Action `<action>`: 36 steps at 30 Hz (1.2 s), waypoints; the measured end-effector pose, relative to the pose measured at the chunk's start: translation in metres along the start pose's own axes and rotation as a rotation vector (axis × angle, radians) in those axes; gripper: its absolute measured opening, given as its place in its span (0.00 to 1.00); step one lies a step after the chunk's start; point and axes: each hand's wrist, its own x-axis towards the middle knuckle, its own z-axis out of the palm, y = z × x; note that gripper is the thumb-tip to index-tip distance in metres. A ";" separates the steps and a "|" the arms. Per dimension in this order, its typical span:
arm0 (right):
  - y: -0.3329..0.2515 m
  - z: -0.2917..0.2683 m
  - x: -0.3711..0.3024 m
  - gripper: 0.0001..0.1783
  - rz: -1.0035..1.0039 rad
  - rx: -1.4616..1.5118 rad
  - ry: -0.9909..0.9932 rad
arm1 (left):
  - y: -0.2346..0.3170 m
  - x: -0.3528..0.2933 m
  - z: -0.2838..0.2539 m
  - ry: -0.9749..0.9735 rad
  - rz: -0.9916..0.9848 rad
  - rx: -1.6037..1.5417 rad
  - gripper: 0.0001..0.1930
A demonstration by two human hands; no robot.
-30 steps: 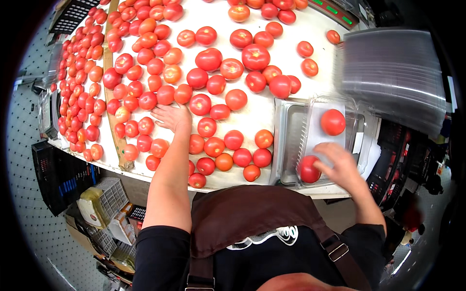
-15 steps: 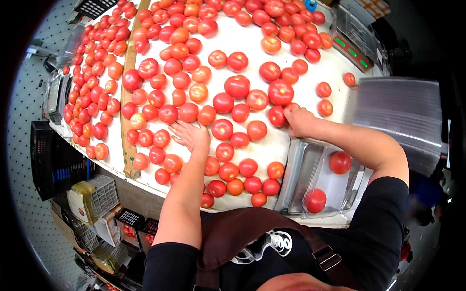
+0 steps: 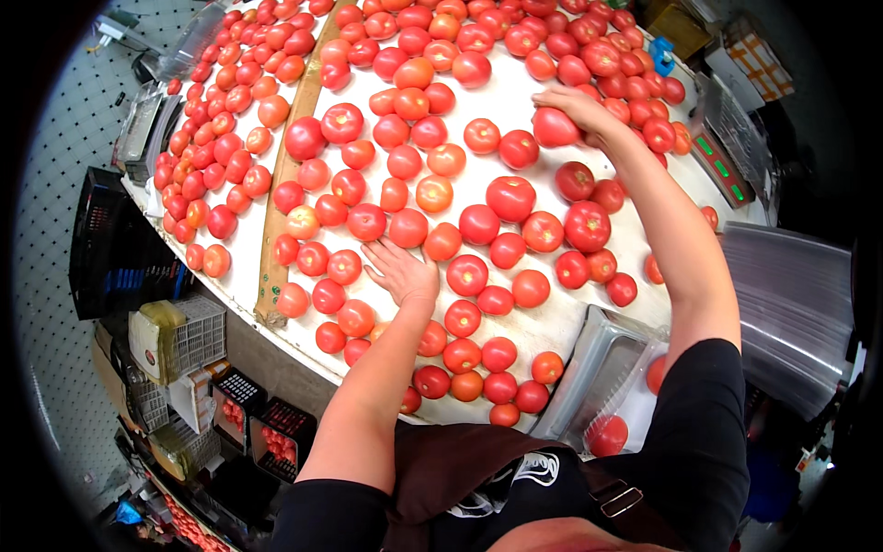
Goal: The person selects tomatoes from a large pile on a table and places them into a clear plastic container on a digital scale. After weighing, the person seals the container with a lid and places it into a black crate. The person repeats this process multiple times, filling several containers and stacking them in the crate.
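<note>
Tomato (image 3: 555, 128) at one o'clock from the middle of the view sits beneath the right hand (image 3: 586, 112), whose fingers bend over its far side while the thumb is hidden; whether it is truly gripped or only cupped cannot be told. Near the centre, slightly toward nine o'clock, the left hand (image 3: 403, 272) holds nothing: it lies palm down with fingers spread on the white table (image 3: 690, 189), tips just beside more tomatoes (image 3: 367, 223). Loose red and orange fruit surrounds both hands, crowding thickest from eleven round to one o'clock. Between nine and eleven, a tan strip (image 3: 273, 276) divides off a further batch (image 3: 238, 166). At four o'clock a clear plastic container (image 3: 635, 409) overlaps a grey metal tray (image 3: 563, 391); two tomatoes lie in it, one partly behind the black sleeve (image 3: 704, 396). A scale (image 3: 722, 170) with green displays stands at two o'clock, a clear plastic stack (image 3: 791, 317) at three. Past the table edge, between seven and eight, black crates (image 3: 292, 416) hold red fruit.
</note>
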 end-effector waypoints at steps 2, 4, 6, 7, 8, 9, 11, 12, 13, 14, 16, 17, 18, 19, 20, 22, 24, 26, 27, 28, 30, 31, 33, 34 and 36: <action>-0.004 0.016 0.056 0.31 -0.164 -0.513 0.143 | 0.000 0.001 0.001 -0.015 0.002 0.024 0.49; -0.032 0.049 0.078 0.37 -0.121 -0.856 0.165 | -0.001 0.001 -0.003 -0.071 -0.026 0.048 0.49; -0.021 0.065 0.111 0.37 -0.142 -0.895 0.203 | 0.000 0.000 -0.003 -0.060 -0.013 0.039 0.49; -0.024 0.076 0.124 0.37 -0.157 -0.916 0.214 | 0.000 0.000 -0.002 -0.055 -0.015 0.033 0.49; -0.027 0.085 0.136 0.40 -0.122 -0.950 0.304 | 0.001 0.000 -0.004 -0.078 -0.021 0.062 0.48; -0.027 0.089 0.144 0.41 -0.085 -0.982 0.295 | 0.002 0.002 -0.003 -0.076 -0.022 0.058 0.48; -0.029 0.100 0.151 0.43 -0.007 -1.056 0.266 | 0.001 0.003 -0.001 -0.084 -0.029 0.047 0.48; -0.023 0.107 0.152 0.47 0.005 -1.044 0.254 | -0.003 0.001 0.001 -0.063 -0.028 0.025 0.47; -0.014 0.110 0.156 0.49 -0.022 -1.009 0.326 | -0.002 0.003 0.000 -0.065 -0.021 0.036 0.47; -0.003 0.115 0.157 0.50 -0.048 -0.974 0.397 | -0.001 0.003 0.000 -0.067 -0.015 0.045 0.47; 0.004 0.119 0.149 0.50 -0.049 -0.887 0.457 | -0.001 0.001 0.000 -0.073 -0.015 0.046 0.47; -0.002 0.123 0.136 0.49 -0.024 -0.879 0.433 | -0.001 0.002 0.000 -0.072 -0.022 0.036 0.48; -0.007 0.127 0.122 0.48 0.003 -0.870 0.410 | -0.001 0.002 -0.001 -0.071 -0.027 0.026 0.48; -0.008 0.129 0.111 0.47 0.029 -0.862 0.389 | -0.001 0.002 -0.001 -0.066 -0.027 0.026 0.48; -0.001 0.128 0.104 0.42 0.080 -0.889 0.424 | -0.001 0.002 0.000 -0.062 -0.028 0.027 0.48; 0.008 0.109 0.092 0.39 0.086 -0.963 0.224 | 0.001 0.002 -0.003 -0.068 -0.026 0.018 0.49; 0.018 0.093 0.077 0.35 0.042 -0.987 0.107 | 0.000 0.001 -0.001 -0.077 -0.013 0.030 0.50; 0.024 0.082 0.064 0.32 -0.058 -0.960 0.086 | 0.001 0.002 -0.001 -0.077 -0.008 0.033 0.50; 0.025 0.075 0.059 0.33 -0.029 -0.907 0.171 | 0.001 0.002 -0.002 -0.077 -0.011 0.027 0.50; 0.024 0.070 0.054 0.33 -0.002 -0.856 0.251 | 0.002 0.002 -0.001 -0.079 -0.020 0.021 0.50; 0.015 0.062 0.050 0.34 0.027 -0.812 0.377 | 0.000 0.003 0.000 -0.063 -0.014 0.014 0.50; 0.005 0.059 0.044 0.35 0.033 -0.814 0.424 | -0.002 0.002 0.001 -0.055 -0.010 0.015 0.50; 0.004 0.055 0.049 0.37 0.003 -0.858 0.423 | -0.001 0.000 0.002 -0.062 -0.027 0.016 0.49; 0.011 0.046 0.060 0.37 -0.026 -0.884 0.392 | -0.001 0.002 0.001 -0.057 -0.018 0.025 0.49; 0.033 0.041 0.089 0.37 -0.063 -0.885 0.412 | 0.001 0.004 0.000 -0.060 -0.003 0.030 0.49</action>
